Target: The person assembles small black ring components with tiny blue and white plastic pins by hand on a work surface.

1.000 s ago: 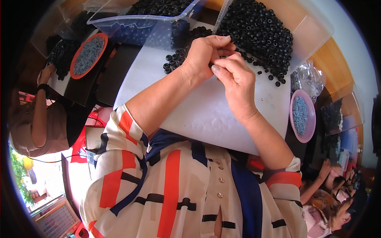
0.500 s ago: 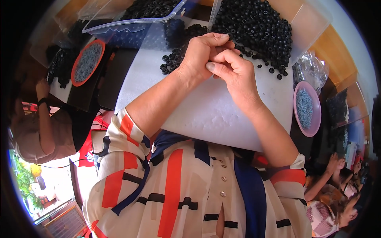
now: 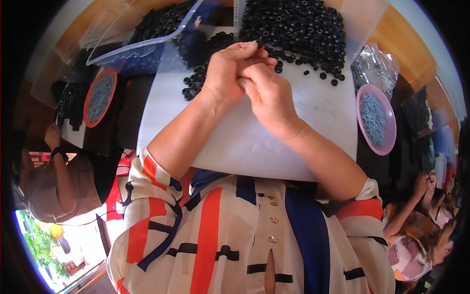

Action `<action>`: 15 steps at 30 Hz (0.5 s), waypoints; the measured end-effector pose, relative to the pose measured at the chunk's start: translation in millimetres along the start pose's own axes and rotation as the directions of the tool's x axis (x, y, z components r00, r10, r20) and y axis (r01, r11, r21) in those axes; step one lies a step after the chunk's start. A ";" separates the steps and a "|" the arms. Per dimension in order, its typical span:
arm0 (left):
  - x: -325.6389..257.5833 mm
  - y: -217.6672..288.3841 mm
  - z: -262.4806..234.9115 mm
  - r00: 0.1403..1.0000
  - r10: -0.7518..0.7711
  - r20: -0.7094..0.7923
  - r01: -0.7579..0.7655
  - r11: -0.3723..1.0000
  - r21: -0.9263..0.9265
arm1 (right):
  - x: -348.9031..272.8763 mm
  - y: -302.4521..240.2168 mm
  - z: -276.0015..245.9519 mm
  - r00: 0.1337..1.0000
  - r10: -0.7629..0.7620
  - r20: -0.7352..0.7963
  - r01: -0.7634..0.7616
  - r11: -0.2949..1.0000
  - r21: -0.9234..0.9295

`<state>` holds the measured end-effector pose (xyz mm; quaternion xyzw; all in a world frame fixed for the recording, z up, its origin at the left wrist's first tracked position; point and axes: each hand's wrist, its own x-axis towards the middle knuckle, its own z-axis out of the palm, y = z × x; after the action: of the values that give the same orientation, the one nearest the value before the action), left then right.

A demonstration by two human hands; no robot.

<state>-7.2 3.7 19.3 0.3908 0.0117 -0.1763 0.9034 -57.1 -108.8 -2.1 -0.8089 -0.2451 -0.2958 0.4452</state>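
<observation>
My left hand [image 3: 226, 71] is closed above the white board, its thumb and forefinger pinching a small black ring-shaped piece [image 3: 259, 44]. My right hand [image 3: 270, 95] meets it from the right, curled with thumb and fingers pressed together against the left palm. Whatever those right fingertips hold is hidden. Just beyond the hands lies a heap of small black ring-shaped pieces [image 3: 293, 27], spilling from a clear bin onto the white board [image 3: 240, 139]. More of the same pieces [image 3: 195, 82] lie loose beside my left wrist.
A pink bowl [image 3: 390, 128] of small blue-grey pieces stands at the right, with a clear plastic bag [image 3: 379, 66] behind it. At the left are an orange bowl [image 3: 111, 100] of similar pieces and a clear bin [image 3: 142, 46]. Other people sit on both sides.
The whole view has shifted, so board, heap and hands appear further left. My hands stay together; the right one has turned slightly, its fingers more tucked against the left.
</observation>
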 end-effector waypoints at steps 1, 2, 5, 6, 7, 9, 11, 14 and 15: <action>0.4 -0.1 -1.4 1.000 -0.005 0.002 0.005 1.000 0.002 | 0.6 -0.8 -1.1 1.000 0.005 -0.005 -0.005 1.000 -0.011; 1.1 0.3 -2.2 1.000 -0.008 0.017 0.008 1.000 -0.010 | 1.6 -1.9 -3.4 0.999 0.017 0.033 -0.015 0.999 -0.044; -0.5 0.4 -2.9 1.000 -0.021 0.005 0.021 1.000 -0.004 | 3.3 -1.1 -6.4 0.998 0.011 0.062 -0.006 0.996 -0.086; 0.5 -0.5 -4.6 1.000 -0.018 0.007 0.018 1.000 -0.003 | 4.4 -4.6 -8.3 0.992 0.025 0.121 -0.009 0.991 -0.132; 1.3 -1.7 -7.0 0.999 -0.043 0.004 0.043 0.999 -0.014 | 5.1 -7.2 -9.3 0.983 0.041 0.180 -0.009 0.985 -0.175; 1.5 -0.8 -7.4 0.998 -0.059 -0.002 0.059 0.998 -0.024 | 5.5 -7.4 -12.3 0.985 0.017 0.174 0.014 0.985 -0.171; 1.8 -1.4 -3.2 1.000 0.008 0.013 -0.009 0.994 0.105 | 8.9 -5.9 -17.9 0.985 -0.010 0.172 0.039 0.986 -0.163; 7.9 -4.7 -3.2 0.988 0.137 0.069 -0.151 0.944 0.293 | 26.1 3.2 -39.6 0.998 -0.044 -0.050 0.037 0.989 -0.142; 7.1 -5.1 -1.0 0.987 0.134 0.089 -0.157 0.921 0.356 | 33.3 7.8 -50.6 0.997 -0.003 -0.074 -0.008 0.989 -0.151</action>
<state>-2.1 -1.0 13.9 0.5444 -0.0784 -0.1201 0.8265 -41.6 -151.9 38.3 -0.8291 -0.2043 -0.3427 0.3917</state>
